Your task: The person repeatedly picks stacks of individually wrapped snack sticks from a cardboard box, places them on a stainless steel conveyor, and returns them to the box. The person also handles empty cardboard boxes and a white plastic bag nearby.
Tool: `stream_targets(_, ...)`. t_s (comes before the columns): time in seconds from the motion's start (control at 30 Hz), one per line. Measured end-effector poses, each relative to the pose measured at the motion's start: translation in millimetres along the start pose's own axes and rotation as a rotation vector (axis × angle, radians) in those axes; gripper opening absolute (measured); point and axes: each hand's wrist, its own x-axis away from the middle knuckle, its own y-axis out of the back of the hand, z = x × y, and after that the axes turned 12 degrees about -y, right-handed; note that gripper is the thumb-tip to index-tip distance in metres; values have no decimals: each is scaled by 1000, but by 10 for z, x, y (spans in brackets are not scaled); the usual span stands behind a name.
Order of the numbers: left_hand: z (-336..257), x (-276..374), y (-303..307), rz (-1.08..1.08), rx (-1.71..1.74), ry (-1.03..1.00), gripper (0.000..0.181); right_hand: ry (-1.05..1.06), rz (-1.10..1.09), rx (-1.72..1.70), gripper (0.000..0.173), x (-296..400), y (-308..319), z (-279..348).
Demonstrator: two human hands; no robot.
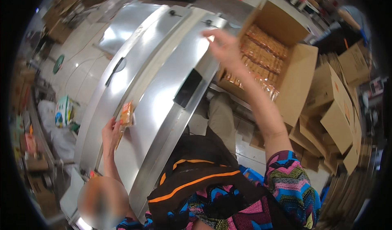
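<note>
My left hand (111,133) grips the end of a clear-wrapped packet with orange print (126,114), over the narrow conveyor channel (147,74) of a long metal machine. Below that hand, part of another packet shows along the channel. My right hand (223,48) is raised between the machine's far end and an open cardboard box (275,15), fingers bent and apart, with no packet in them. Rows of wrapped packets (263,54) fill much of the box. A dark smartphone (188,87) lies on the machine's near metal edge.
Opened cardboard cartons (327,92) and flattened ones stand at the right. A black handle (114,71) sticks up from the metal cover. A person (352,18) is at the upper right. Shelving with goods runs along the left, and a blue crate (252,174) is beside my body.
</note>
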Motion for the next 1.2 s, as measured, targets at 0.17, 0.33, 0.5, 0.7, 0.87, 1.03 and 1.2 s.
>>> stream_targets(0.17,-371,-732,-614,193,-431,-215,47,-398,41,449,38,-26,1375,-1009)
stream_targets(0.33,-167,-957,-681,301,-151,-55,55,-562,443,688,68,443,1042,-1656)
stream_targets(0.5,49,-1042,-526,271,76,112,51,-620,758,649,59,321,1037,-1624)
stream_targets(0.7,-2497,-867,-580,203,458,-385,52,-761,761,627,49,407,1113,-1652)
stream_targets(0.87,-3925,-800,-1494,446,357,-993,51,-771,782,677,45,422,1097,-1423)
stream_targets(1.03,-3975,-1177,-2622,595,-377,-1106,59,-876,630,803,45,370,1180,-1092)
stream_targets(1.2,-3967,-1557,-2794,914,-528,-1093,72,-1022,730,653,49,321,1290,-938)
